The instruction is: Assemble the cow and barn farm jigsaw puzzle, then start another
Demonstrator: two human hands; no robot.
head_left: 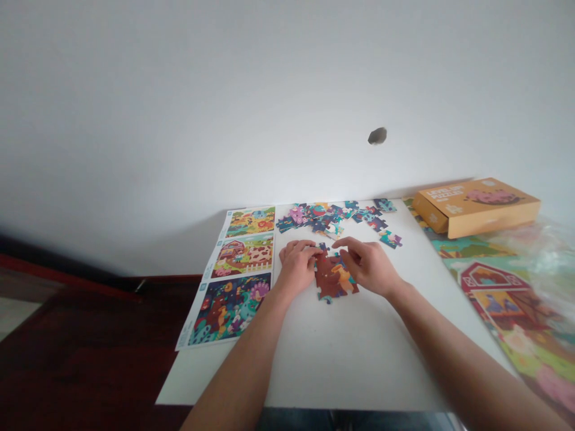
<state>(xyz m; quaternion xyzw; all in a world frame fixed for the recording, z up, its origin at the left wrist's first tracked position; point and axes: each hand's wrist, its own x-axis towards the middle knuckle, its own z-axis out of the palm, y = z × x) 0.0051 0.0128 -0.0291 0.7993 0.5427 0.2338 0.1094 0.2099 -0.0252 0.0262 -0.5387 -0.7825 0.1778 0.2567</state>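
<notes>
Several joined puzzle pieces [331, 279], mostly brown with an orange figure, lie on the white table [332, 353] between my hands. At their left edge, my left hand [297, 263] rests with its fingers bent together; what its fingertips hold, if anything, is hidden. On the right, my right hand [366, 263] is at the upper right edge of the joined pieces, its index finger stretched out to the left and the other fingers curled. Nothing is visible in its grasp. Beyond both hands is a heap of loose puzzle pieces [318, 216].
A sheet with three printed pictures [242, 257] lies at the left. An orange puzzle box [485, 206] stands at the back right, near a farm picture [507, 299] and clear plastic wrap [552, 263]. The wall [269, 108] rises behind the table.
</notes>
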